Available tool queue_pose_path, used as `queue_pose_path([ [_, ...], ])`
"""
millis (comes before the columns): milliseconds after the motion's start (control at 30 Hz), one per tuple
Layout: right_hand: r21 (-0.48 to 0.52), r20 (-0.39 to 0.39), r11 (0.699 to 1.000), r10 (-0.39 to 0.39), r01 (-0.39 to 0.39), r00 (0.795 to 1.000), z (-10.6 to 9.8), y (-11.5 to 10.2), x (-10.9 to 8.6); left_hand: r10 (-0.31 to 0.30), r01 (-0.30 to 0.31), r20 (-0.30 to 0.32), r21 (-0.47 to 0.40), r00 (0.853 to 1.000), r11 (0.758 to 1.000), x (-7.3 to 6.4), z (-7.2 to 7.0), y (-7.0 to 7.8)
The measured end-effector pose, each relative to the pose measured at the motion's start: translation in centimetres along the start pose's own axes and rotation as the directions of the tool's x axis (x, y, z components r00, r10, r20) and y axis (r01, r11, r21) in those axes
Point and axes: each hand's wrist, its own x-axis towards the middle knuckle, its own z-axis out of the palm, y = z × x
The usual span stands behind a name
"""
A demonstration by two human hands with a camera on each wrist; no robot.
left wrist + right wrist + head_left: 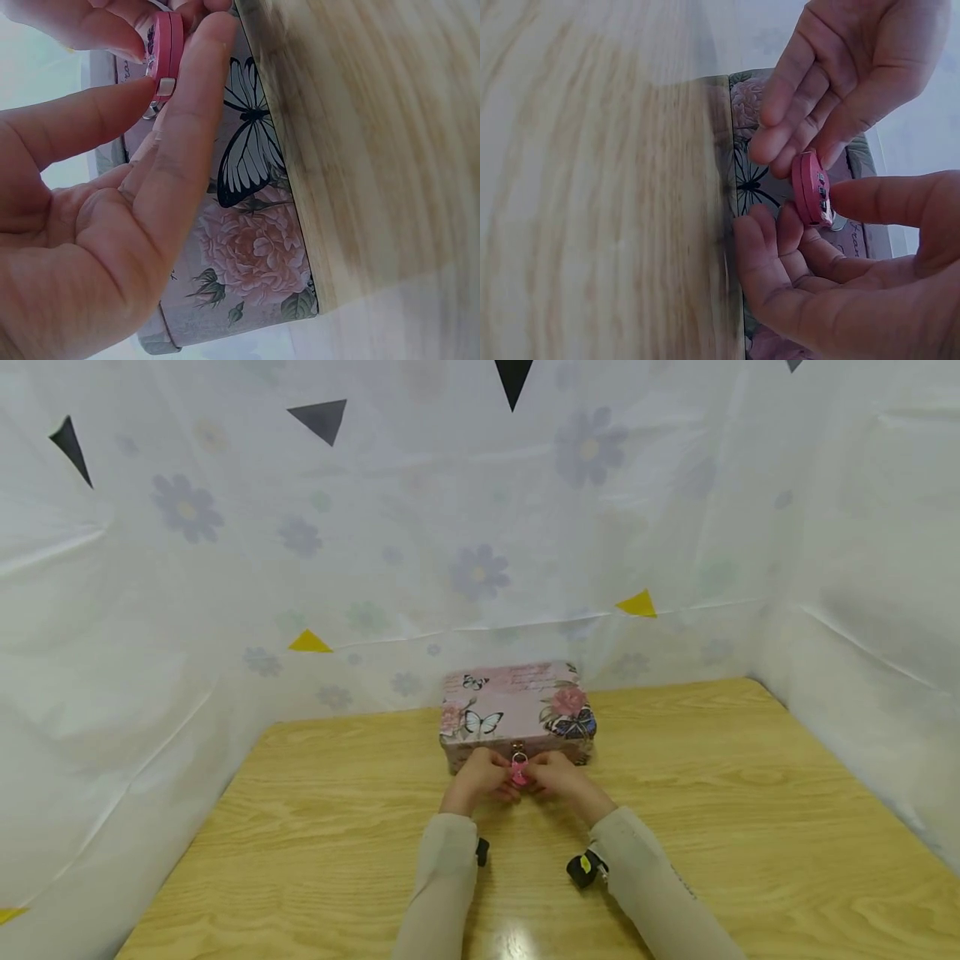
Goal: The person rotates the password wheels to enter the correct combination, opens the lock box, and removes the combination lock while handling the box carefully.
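Pink, a hard bright pink, is the combination padlock (pixel 519 773) here, up at the front of the butterfly-print lidded box (pixel 510 703), just below the gold-coloured clasp (pixel 517 747) — and both hands are on it. The left hand (pixel 482 774) pinches one end between thumb and fingers; the right hand (pixel 561 776) has its thumb against the dial side, the other fingers curled in behind. Whether the silvery shackle (pixel 840 223) is latched, I can't tell from here. I'd call this lock light and stiff, hardly fragile, its smooth rounded shell perhaps a touch slippery, so the good hold is on the thick edges of the body, leaving the number dials (pixel 823 191) free for a thumb tip. Lovely shape, too: a plump little slab with a seam along its side. Behind it the box looks rigid, stiff card I'd guess, round-cornered, its smooth covering printed with a black-and-white butterfly (pixel 255 115) and a full pink rose (pixel 259 251). Below, the wood-grain table (pixel 337 827), honey-yellow and finely streaked, catches a spot of light between the beige sleeves (pixel 446 856); at the back — creased, faintly shiny white sheeting (pixel 420 510) with pale flowers.
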Motion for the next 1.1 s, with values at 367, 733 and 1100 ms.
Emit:
queue_pose_path([
  [367, 0.157, -0.031, 0.987, 0.037, -0.032, 0.999, 0.7, -1.8, -1.3, 0.015, -0.015, 0.004, 0.002, 1.0, 1.0, -0.3, -0.1, 0.4],
  [733, 0.208, -0.027, 0.975, 0.083, -0.075, 0.996, 0.9, -2.7, -2.3, 0.025, -0.026, 0.018, 0.046, 1.0, 0.999, 0.0, -0.2, 0.2],
  [1100, 0.218, 0.0, 0.975, 0.052, -0.051, 0.999, 0.8, -2.4, -2.2, 0.015, -0.016, 0.023, 0.039, 1.0, 0.999, -0.6, -0.1, 0.7],
])
